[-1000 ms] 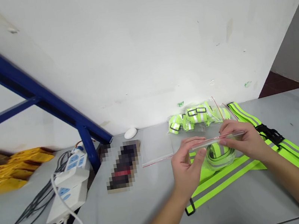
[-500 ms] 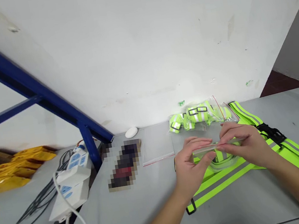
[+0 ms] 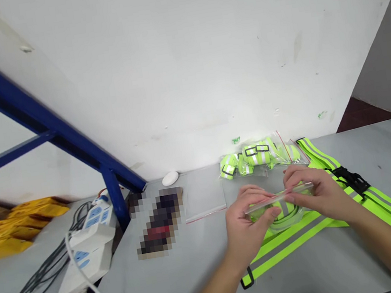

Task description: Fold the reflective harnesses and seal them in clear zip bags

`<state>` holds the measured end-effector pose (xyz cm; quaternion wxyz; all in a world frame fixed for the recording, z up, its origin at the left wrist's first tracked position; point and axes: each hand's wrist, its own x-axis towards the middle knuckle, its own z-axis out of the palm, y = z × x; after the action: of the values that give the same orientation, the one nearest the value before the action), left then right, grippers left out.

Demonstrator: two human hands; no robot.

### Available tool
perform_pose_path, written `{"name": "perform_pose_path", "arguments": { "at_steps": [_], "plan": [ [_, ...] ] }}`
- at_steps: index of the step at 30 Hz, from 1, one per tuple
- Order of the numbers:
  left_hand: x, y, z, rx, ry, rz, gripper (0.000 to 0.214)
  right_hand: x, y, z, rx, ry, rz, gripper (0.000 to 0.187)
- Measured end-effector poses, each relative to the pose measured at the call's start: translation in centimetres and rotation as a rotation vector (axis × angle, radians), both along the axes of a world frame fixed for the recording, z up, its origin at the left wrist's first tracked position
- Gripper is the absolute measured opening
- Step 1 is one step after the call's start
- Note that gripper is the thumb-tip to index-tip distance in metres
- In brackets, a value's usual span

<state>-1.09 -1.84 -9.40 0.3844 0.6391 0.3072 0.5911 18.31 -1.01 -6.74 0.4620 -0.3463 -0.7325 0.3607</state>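
Holding a clear plastic bag (image 3: 280, 198) with a coiled reflective band (image 3: 284, 215) inside, the left hand (image 3: 249, 229) and right hand (image 3: 317, 191) had a narrow grip on its top edge, above a reflective belt (image 3: 289, 244). It seemed light, soft and slippery; that edge looked best for holding.
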Motion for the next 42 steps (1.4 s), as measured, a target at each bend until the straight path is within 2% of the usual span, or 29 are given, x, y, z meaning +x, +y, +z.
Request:
{"name": "perform_pose_path", "arguments": {
  "at_steps": [2,6,14,19,23,27,31,35,38,42],
  "plan": [
    [0.0,-0.1,0.2,-0.022,0.022,-0.016,0.016,-0.3,-0.2,0.1,0.039,-0.005,-0.001,0.005],
    [0.3,-0.3,0.5,-0.038,0.025,-0.015,0.006,-0.6,-0.3,0.0,0.105,-0.011,-0.013,0.004],
    [0.6,-0.5,0.4,0.005,0.042,0.008,0.006,-0.6,-0.4,-0.2,0.064,-0.037,0.012,0.002],
    [0.3,-0.2,0.2,-0.047,0.003,0.017,0.006,-0.4,-0.4,0.0,0.119,-0.048,-0.088,0.012],
    [0.2,-0.2,0.2,-0.078,-0.043,0.037,0.007,-0.2,-0.1,-0.3,0.162,-0.039,-0.121,0.011],
    [0.4,-0.4,0.1,-0.048,-0.122,0.023,0.005,0.5,0.2,-0.2,0.085,-0.035,-0.108,0.006],
    [0.1,-0.4,0.2,-0.09,-0.049,0.037,0.008,1.2,0.5,0.2,-0.003,-0.049,-0.034,0.007],
    [-0.1,-0.5,0.6,-0.224,0.005,-0.052,0.041,0.8,0.5,-0.2,0.021,0.024,-0.051,0.009],
    [0.1,-0.5,0.5,-0.196,0.021,-0.088,0.03,-0.1,0.2,-0.8,0.036,0.084,-0.069,0.007],
    [0.2,-0.4,0.2,-0.164,0.006,-0.086,0.035,-0.6,0.2,-1.3,-0.001,0.118,-0.088,0.003]
  ]
}}
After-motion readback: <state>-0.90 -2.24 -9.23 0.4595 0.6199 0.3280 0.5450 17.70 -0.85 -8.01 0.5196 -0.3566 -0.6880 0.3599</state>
